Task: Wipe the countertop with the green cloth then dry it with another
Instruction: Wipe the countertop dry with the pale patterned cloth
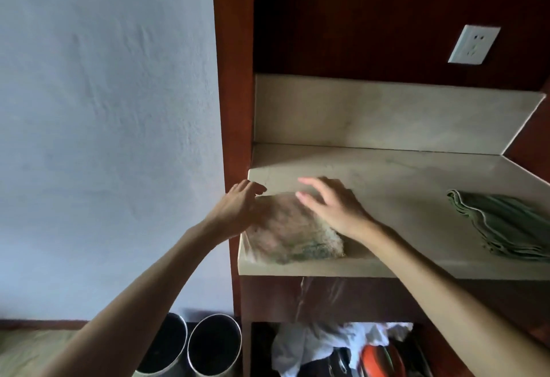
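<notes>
Head view | we're on the dry step: left hand [238, 207] and right hand [330, 204], fingers straight, press pale cloth [294, 232] on countertop [401, 186] | green cloth [506, 225] folded aside | next: sweep rightward, steady pressure

Countertop [387, 186] smooth stone, perhaps; green cloth [506, 222] matt.

Hanging on the dark wooden back panel, up and to the right, a white wall socket [473, 44]. Standing side by side on the floor at the foot of the pale blue wall [104, 123], two round metal bins [190, 347] with dark insides. Lying jumbled in the open shelf [333, 350] below, crumpled white fabric [300, 347] beside something orange [382, 360], too blurred for telling more.
</notes>
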